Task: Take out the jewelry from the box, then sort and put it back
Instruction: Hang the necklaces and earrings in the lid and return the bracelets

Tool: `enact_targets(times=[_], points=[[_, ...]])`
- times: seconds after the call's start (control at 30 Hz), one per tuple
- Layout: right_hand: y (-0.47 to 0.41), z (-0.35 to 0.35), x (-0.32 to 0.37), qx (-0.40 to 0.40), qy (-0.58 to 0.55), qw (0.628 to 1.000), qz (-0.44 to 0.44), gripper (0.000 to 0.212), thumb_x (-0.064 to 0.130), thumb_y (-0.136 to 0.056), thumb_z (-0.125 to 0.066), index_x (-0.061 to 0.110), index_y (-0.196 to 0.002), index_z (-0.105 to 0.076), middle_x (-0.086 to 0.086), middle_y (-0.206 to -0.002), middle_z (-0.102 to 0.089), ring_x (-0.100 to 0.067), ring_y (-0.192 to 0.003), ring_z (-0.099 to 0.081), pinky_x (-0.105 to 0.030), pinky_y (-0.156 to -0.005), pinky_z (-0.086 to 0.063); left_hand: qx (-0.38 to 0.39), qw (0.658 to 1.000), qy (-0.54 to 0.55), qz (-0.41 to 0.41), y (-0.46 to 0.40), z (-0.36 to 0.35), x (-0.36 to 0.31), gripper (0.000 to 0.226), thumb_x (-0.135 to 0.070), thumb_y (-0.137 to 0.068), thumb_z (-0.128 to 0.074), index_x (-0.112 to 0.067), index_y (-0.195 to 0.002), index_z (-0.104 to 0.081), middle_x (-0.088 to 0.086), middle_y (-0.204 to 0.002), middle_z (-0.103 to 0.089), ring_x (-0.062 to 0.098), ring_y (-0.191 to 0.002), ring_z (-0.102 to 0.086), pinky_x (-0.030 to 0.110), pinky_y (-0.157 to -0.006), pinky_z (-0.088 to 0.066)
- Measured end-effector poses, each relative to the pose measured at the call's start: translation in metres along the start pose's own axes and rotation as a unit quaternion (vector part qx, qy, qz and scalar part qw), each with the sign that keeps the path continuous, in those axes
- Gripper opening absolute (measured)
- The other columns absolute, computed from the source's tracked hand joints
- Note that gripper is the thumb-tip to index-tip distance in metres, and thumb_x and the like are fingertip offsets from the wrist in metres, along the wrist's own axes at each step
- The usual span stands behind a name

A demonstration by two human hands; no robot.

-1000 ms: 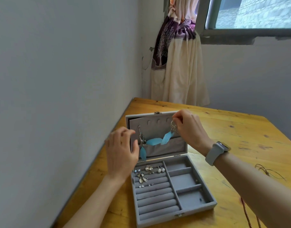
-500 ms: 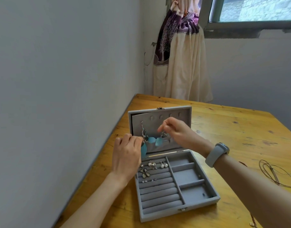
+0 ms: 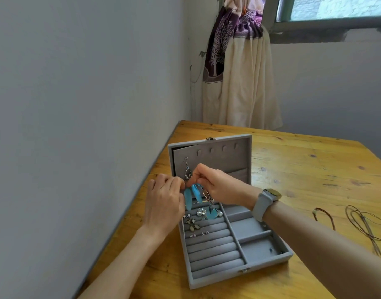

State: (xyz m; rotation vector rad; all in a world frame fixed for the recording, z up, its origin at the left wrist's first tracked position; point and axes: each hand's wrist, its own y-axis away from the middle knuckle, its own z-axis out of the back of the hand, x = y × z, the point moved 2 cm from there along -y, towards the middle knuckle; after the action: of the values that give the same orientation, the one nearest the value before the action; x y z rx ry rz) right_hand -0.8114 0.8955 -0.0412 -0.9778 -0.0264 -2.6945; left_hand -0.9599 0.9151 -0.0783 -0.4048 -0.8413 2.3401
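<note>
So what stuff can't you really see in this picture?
All in the head view:
- Feather earrings: where the left hand and right hand grip them, curled fingers hide it.
- Tiny studs in the jewelry box: too small to tell shapes.
- Cords on the table: cut off by the right edge.

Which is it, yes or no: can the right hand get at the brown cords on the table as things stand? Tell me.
Probably yes. The brown cords lie in the open on the table, on that hand's side, with nothing in the way. But the right hand has its grip on the blue feather earring and would need to release it first.
</note>
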Motion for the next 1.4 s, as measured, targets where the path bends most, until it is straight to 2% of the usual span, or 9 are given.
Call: enact_targets(times=[0.07, 0.33, 0.53, 0.6, 0.77, 0.9, 1.1, 1.23, 1.4], points=[[-0.001, 0.002, -0.002, 0.006, 0.114, 0.993, 0.006, 0.008, 0.01, -0.095, -0.035, 0.016, -0.098, -0.037, -0.004, -0.109, -0.063, -0.023, -0.077, -0.057, -0.039, -0.066, -0.047, 0.005, 1.0, -0.005, -0.002, -0.002, 0.001, -0.003, 0.021, -0.005, -0.063, -0.073, -0.013, -0.078, -0.06, 0.001, -0.071, -0.062, 0.02, -0.075, -0.053, 0.033, -0.061, -0.046], [0.004, 0.019, 0.003, 0.015, 0.388, 0.921, 0.032, 0.023, 0.005, -0.089, -0.039, 0.012, -0.111, -0.035, -0.006, -0.097, -0.059, -0.024, -0.064, -0.042, -0.033, -0.056, -0.032, 0.043, 0.998, -0.052, -0.016, -0.006, -0.001, -0.013, 0.031, -0.017, -0.057, -0.078, -0.014, -0.087, -0.069, 0.0, -0.077, -0.062, 0.02, -0.074, -0.055, 0.031, -0.059, -0.042], [0.001, 0.014, -0.023, -0.057, 0.027, 0.997, -0.053, 0.013, 0.002, -0.093, -0.035, 0.013, -0.094, -0.042, -0.001, -0.104, -0.065, -0.023, -0.08, -0.058, -0.04, -0.072, -0.048, 0.055, 0.996, -0.069, -0.027, -0.012, 0.0, -0.014, 0.023, -0.035, -0.07, -0.072, -0.021, -0.088, -0.071, -0.001, -0.071, -0.057, 0.02, -0.071, -0.052, 0.033, -0.058, -0.039], [0.006, 0.018, -0.028, -0.119, -0.084, 0.987, -0.064, 0.016, 0.006, -0.095, -0.037, 0.018, -0.086, -0.044, -0.001, -0.09, -0.066, -0.029, -0.077, -0.062, -0.042, -0.066, -0.052, 0.069, 0.991, -0.105, -0.047, -0.011, -0.002, -0.018, 0.033, -0.039, -0.069, -0.07, -0.024, -0.099, -0.07, 0.0, -0.073, -0.055, 0.02, -0.071, -0.051, 0.033, -0.059, -0.039], [0.021, 0.036, -0.031, -0.245, -0.224, 0.939, -0.085, 0.017, 0.005, -0.094, -0.041, 0.017, -0.083, -0.048, -0.006, -0.063, -0.054, -0.003, -0.05, -0.056, -0.021, -0.055, -0.048, 0.071, 0.991, -0.104, -0.038, -0.013, -0.001, -0.019, 0.031, -0.028, -0.065, -0.07, -0.017, -0.094, -0.067, 0.0, -0.076, -0.062, 0.018, -0.07, -0.055, 0.033, -0.059, -0.041], [0.019, 0.027, -0.02, -0.169, -0.306, 0.932, -0.093, 0.016, 0.004, -0.094, -0.038, 0.014, -0.092, -0.051, -0.006, -0.064, -0.05, -0.013, -0.049, -0.056, -0.021, -0.049, -0.05, 0.075, 0.993, -0.085, -0.034, -0.012, -0.001, -0.016, 0.02, -0.017, -0.063, -0.07, -0.014, -0.083, -0.069, 0.001, -0.075, -0.064, 0.018, -0.071, -0.056, 0.032, -0.06, -0.043], [0.005, 0.002, -0.018, -0.039, 0.017, 0.993, -0.114, 0.033, 0.009, -0.087, -0.038, 0.022, -0.108, -0.06, 0.001, -0.07, -0.058, -0.013, -0.054, -0.045, -0.023, -0.052, -0.039, 0.055, 0.996, -0.061, -0.045, -0.005, 0.002, -0.012, 0.032, -0.012, -0.056, -0.075, -0.014, -0.087, -0.07, 0.001, -0.08, -0.063, 0.019, -0.075, -0.057, 0.032, -0.06, -0.044], [0.005, 0.012, -0.019, -0.042, 0.24, 0.963, -0.112, 0.031, 0.019, -0.087, -0.038, 0.027, -0.113, -0.055, -0.008, -0.103, -0.064, -0.029, -0.087, -0.058, -0.031, -0.066, -0.041, 0.059, 0.996, -0.044, -0.049, -0.001, 0.002, -0.01, 0.033, -0.013, -0.056, -0.075, -0.016, -0.088, -0.069, 0.001, -0.083, -0.062, 0.019, -0.078, -0.057, 0.032, -0.062, -0.045], [0.005, 0.022, -0.018, 0.011, 0.368, 0.925, -0.091, 0.026, 0.025, -0.088, -0.038, 0.023, -0.108, -0.054, -0.007, -0.098, -0.064, -0.028, -0.085, -0.059, -0.029, -0.065, -0.041, 0.053, 0.996, -0.031, -0.058, 0.001, 0.003, -0.009, 0.027, -0.016, -0.06, -0.074, -0.018, -0.087, -0.069, -0.001, -0.086, -0.062, 0.018, -0.081, -0.056, 0.032, -0.064, -0.044]])
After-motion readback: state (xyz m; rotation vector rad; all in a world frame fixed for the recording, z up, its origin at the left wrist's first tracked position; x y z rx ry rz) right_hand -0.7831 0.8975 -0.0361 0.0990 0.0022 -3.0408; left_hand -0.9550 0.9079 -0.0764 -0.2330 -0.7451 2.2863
